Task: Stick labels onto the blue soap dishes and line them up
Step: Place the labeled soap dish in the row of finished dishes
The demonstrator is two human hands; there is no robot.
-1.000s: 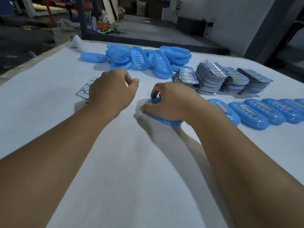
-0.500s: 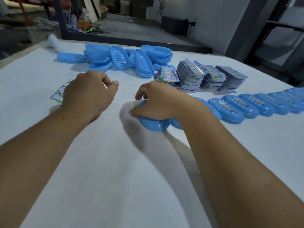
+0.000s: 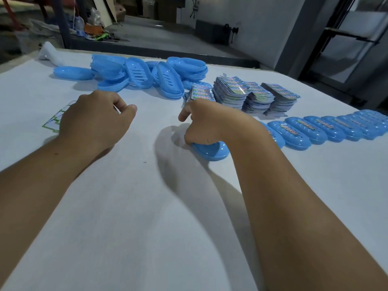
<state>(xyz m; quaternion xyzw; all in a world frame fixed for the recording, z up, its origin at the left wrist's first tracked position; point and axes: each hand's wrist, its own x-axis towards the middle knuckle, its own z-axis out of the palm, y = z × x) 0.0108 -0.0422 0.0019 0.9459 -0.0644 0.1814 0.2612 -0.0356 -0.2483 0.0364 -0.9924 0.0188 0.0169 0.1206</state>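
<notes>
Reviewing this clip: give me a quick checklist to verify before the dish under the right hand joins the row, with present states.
1. Right hand grips the blue oval plastic soap dish: ok.
2. Label on that dish: cannot tell, hand covers it.
3. Row of labelled blue dishes reaches its right side: ok.
4. Stacks of printed labels stocked: ok.
5. Heap of unlabelled blue dishes remains: ok.
6. Left hand holding a label: cannot tell.

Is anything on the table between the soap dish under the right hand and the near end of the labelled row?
Nothing visible does. The right hand presses the soap dish beside the row of labelled dishes; the forearm hides the gap itself.
</notes>
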